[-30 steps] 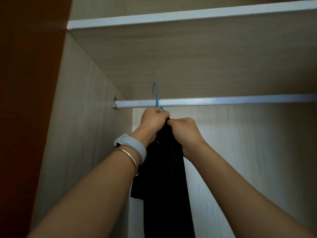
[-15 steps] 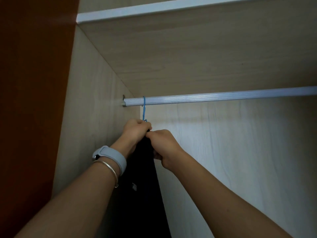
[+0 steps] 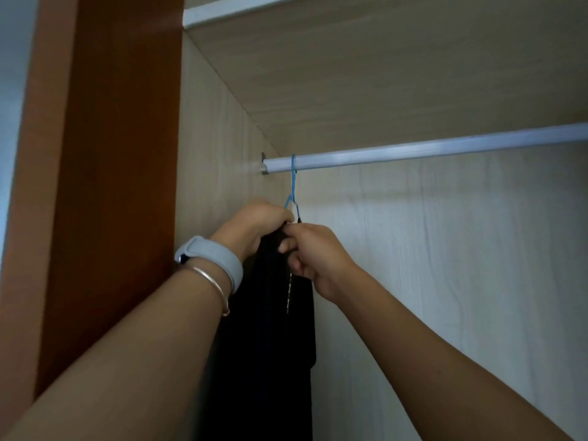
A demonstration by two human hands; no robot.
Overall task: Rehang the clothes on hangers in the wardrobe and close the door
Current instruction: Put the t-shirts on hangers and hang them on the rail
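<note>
Head view looks up into the wardrobe, where a blue hanger has its hook over the rail, close to the rail's left end by the side wall. A black garment hangs from it, straight down between the two forearms. Left hand is closed around the top of the garment just under the hanger's neck, fingers curled and hidden on the far side. Right hand is touching the left, pinching the same dark cloth between thumb and fingers at the collar; whether either hand also has the hanger's wire in its grasp cannot be told. The step in hand looks like settling this garment on its hanger now that the hook is on the rail: the hanging itself seems done, the tidying not. The next move probably calls for both hands to let go gently, so the hook does not jump off the rail and the cloth does not slip from the wire. After that, any other clothes need hanging; none show here. The rest of the rail, off to the right, is bare. The brown door stands at the left, open and not yet closed.
</note>
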